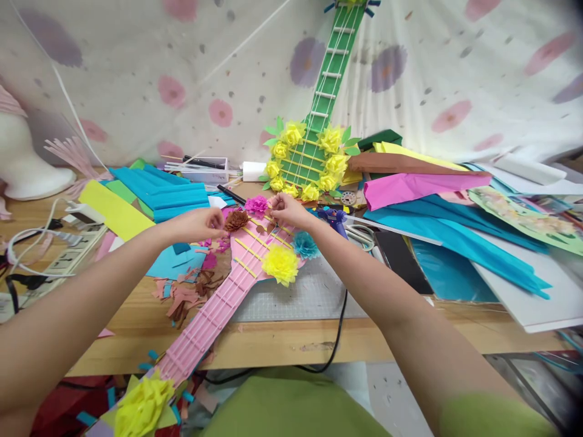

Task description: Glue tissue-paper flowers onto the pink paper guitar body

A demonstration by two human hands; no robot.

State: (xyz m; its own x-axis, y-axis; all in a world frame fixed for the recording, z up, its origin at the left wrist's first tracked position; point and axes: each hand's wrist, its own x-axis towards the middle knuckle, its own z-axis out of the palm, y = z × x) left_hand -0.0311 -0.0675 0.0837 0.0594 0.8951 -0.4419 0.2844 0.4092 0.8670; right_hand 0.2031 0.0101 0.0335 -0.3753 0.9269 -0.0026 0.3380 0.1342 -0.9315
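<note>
A pink paper guitar (223, 300) lies slanted across the desk's front edge, its body pointing away from me and its neck towards my lap. On the body sit a brown paper flower (237, 221), a magenta paper flower (257, 206), a blue paper flower (305, 244) and a yellow paper flower (280, 264). My left hand (200, 224) is closed, its fingertips at the left edge of the brown flower. Just right of the magenta flower, my right hand (288, 211) is closed in a pinch over the body. What either hand's fingertips hold, if anything, is hidden.
A green paper guitar (314, 149) with yellow flowers leans upright at the back. Crepe paper sheets (428, 188) pile up at right. A blue glue gun (334, 220) lies beside my right wrist. Brown paper scraps (189, 297) and a power strip (68, 261) are at left.
</note>
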